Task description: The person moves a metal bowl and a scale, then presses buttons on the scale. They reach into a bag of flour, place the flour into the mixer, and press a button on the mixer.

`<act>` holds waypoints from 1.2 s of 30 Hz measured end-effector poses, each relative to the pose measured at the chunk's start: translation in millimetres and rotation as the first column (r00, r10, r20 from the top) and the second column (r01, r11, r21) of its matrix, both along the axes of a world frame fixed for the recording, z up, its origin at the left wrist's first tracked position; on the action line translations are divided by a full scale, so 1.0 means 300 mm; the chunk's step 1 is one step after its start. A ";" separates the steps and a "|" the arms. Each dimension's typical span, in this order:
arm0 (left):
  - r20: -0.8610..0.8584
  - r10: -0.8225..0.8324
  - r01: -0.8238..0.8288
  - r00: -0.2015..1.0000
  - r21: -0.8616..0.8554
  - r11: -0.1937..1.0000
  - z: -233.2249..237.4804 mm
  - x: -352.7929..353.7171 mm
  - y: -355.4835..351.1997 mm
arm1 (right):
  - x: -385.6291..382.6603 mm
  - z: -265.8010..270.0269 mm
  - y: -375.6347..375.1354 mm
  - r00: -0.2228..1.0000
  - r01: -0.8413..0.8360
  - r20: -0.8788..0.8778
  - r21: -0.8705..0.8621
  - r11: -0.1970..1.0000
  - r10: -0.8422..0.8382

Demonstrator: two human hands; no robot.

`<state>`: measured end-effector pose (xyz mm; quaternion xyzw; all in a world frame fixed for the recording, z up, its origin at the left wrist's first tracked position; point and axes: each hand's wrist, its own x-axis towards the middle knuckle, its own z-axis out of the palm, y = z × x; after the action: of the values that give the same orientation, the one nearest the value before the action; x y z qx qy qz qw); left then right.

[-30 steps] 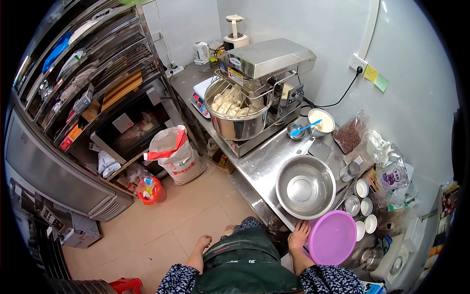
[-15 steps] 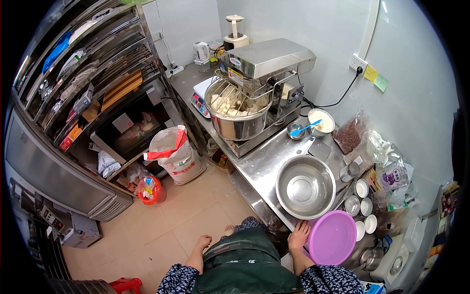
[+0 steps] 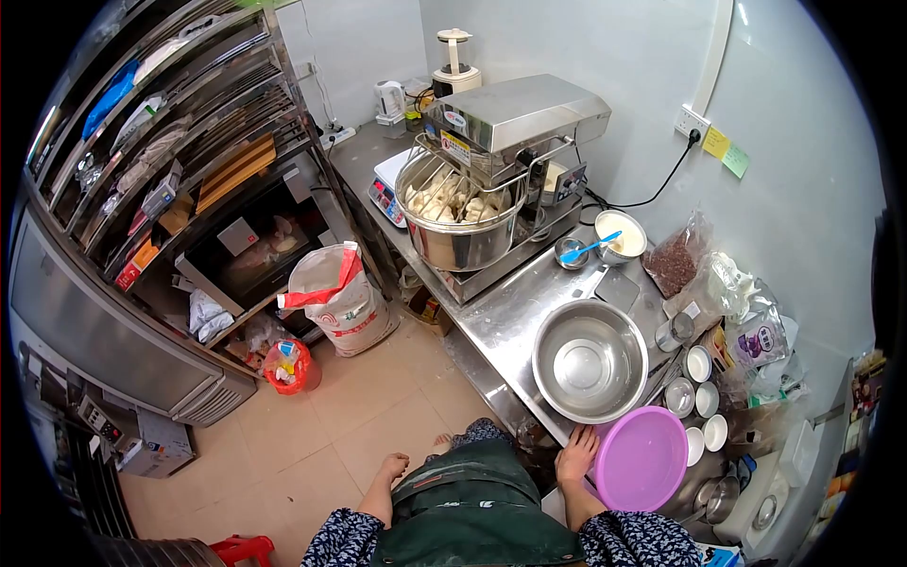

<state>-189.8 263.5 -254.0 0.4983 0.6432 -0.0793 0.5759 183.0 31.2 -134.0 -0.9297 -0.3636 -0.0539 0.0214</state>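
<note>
**While pale dough lumps sit in the grey steel dough mixer, the right hand rests at the worktop's edge**

Since the right hand lies flat on the near edge of the stainless steel worktop, its fingers spread and gripping nothing, the step in hand reads as a wait beside the machine, not a grasp. The left hand is out of view. The hand lies just beside the round purple plastic basin, which stands at the near edge. Whether the two touch cannot be told.

Taking up the basin, or the large round stainless steel bowl just beyond the hand, would call for lifting the palm and closing the fingers on a rim. It would also mean keeping clear of the small white ramekins crowded toward the right edge.

Containers, from the far end of the worktop to the near end:
- The mixer's steel bowl holds the dough lumps under a wire guard.
- A white bowl holds cream-coloured batter and a blue spatula.
- The large steel bowl looks empty.
- The purple basin shows nothing inside.
- What the ramekins hold is too small to tell.
</note>
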 end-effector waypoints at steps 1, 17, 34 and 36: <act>-0.002 -0.002 0.002 1.000 -0.001 1.000 -0.001 0.000 0.000 | -0.002 0.010 0.002 1.000 -0.001 -0.005 0.001 1.000 0.001; -0.008 -0.009 0.009 1.000 0.007 1.000 -0.014 0.003 0.002 | -0.003 0.007 0.002 1.000 0.005 -0.008 -0.018 1.000 -0.006; -0.017 -0.019 0.019 1.000 0.007 1.000 -0.017 -0.003 0.000 | -0.003 0.005 0.003 1.000 0.007 0.010 -0.026 1.000 -0.007; -0.017 -0.018 0.019 1.000 0.008 1.000 -0.016 -0.002 0.000 | -0.003 0.008 0.003 1.000 0.006 0.009 -0.026 1.000 -0.006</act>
<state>-190.5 263.4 -258.7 0.5059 0.6439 -0.0863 0.5675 182.0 32.2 -131.7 -0.9308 -0.3616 -0.0532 0.0075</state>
